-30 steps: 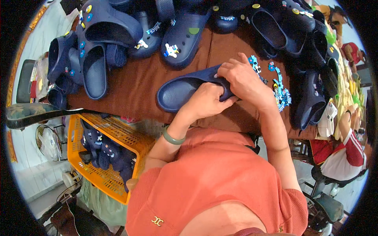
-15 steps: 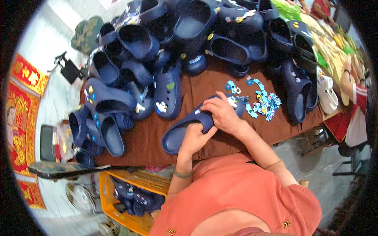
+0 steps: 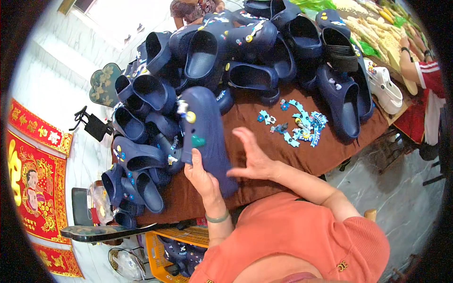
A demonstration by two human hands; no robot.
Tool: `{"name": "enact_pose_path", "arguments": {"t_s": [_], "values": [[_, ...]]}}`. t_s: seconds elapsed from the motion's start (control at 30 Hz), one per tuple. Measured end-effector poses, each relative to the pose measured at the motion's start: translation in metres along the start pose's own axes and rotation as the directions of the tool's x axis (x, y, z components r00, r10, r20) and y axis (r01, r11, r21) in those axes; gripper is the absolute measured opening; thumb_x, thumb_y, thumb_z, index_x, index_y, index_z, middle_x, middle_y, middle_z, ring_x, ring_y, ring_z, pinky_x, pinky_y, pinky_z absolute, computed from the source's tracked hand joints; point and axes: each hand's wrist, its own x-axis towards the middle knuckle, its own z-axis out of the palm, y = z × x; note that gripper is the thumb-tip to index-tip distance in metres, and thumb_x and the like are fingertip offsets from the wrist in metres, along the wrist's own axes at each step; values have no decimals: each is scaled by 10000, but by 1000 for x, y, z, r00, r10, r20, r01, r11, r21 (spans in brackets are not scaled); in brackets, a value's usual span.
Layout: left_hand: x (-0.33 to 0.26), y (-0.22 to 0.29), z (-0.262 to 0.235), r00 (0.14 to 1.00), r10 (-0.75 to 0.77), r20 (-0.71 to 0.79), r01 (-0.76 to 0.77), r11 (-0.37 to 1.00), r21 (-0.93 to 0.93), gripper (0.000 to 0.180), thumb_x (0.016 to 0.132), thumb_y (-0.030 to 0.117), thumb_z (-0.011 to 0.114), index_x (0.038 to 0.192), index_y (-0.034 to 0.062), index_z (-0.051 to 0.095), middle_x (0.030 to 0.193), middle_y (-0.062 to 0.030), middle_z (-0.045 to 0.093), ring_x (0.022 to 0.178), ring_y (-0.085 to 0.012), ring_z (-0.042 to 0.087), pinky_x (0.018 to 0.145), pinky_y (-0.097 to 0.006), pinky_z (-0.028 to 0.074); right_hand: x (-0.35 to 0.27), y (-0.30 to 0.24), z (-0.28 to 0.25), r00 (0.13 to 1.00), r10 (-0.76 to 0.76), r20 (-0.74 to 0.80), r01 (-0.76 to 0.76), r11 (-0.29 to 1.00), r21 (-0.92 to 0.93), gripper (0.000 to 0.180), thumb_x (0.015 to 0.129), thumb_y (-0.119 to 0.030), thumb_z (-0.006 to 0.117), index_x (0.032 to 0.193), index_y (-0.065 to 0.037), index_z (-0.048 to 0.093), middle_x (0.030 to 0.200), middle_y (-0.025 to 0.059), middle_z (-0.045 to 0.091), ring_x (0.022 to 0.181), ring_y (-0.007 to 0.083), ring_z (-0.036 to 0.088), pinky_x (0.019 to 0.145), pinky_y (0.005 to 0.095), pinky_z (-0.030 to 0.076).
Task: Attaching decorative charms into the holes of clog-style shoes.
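My left hand (image 3: 205, 183) grips a dark navy clog (image 3: 206, 118) by its edge, thumb on the near side. The clog is raised over the table and stands nearly upright, its toe at the top; its lower end is blurred. White, yellow and green charms sit on it. My right hand (image 3: 255, 159) is open beside the clog, fingers spread, with nothing in it. Just beyond it, loose blue, white and yellow charms (image 3: 304, 123) lie in a scattered cluster on the brown cloth (image 3: 264, 137).
Many navy clogs (image 3: 203, 54) are heaped along the far and left sides. A white clog (image 3: 383, 89) lies at the right, near another person's arm (image 3: 409, 63). An orange crate (image 3: 158, 254) of clogs stands below the table's near edge. Another person (image 3: 196, 9) is beyond the heap.
The clog has come up off the cloth, shifted left and turned from slanting to nearly upright. My right hand has let go of it and spread its fingers. The head view has shifted.
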Motion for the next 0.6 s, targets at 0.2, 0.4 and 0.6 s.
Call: {"name": "enact_pose_path", "arguments": {"t_s": [0.2, 0.4, 0.6], "values": [[-29, 1, 16, 986, -88, 138, 84, 996, 31, 291, 984, 143, 535, 1165, -73, 606, 1115, -112, 650, 1001, -193, 612, 921, -334, 476, -31, 13, 35, 955, 214, 203, -269, 916, 297, 1013, 787, -278, 769, 1457, 33, 75, 1318, 291, 448, 1188, 400, 525, 1041, 429, 412], [-40, 20, 7, 775, 480, 411, -578, 802, 153, 355, 1002, 194, 492, 1075, -128, 621, 869, -173, 699, 747, -246, 669, 698, -336, 536, 4, 0, -8, 913, 397, 92, -396, 808, 437, 761, 816, -17, 653, 1434, -29, 208, 1276, 110, 485, 1166, 185, 502, 1031, 357, 399], [-13, 2, -5, 929, 128, 346, -255, 900, 352, 285, 1005, 164, 492, 1091, -48, 660, 800, -110, 710, 743, -154, 656, 698, -276, 516, 104, -2, -80, 914, 403, -42, -355, 846, 398, 611, 869, -164, 650, 1375, 30, 366, 1183, 126, 580, 1068, 181, 562, 956, 337, 450]]}}
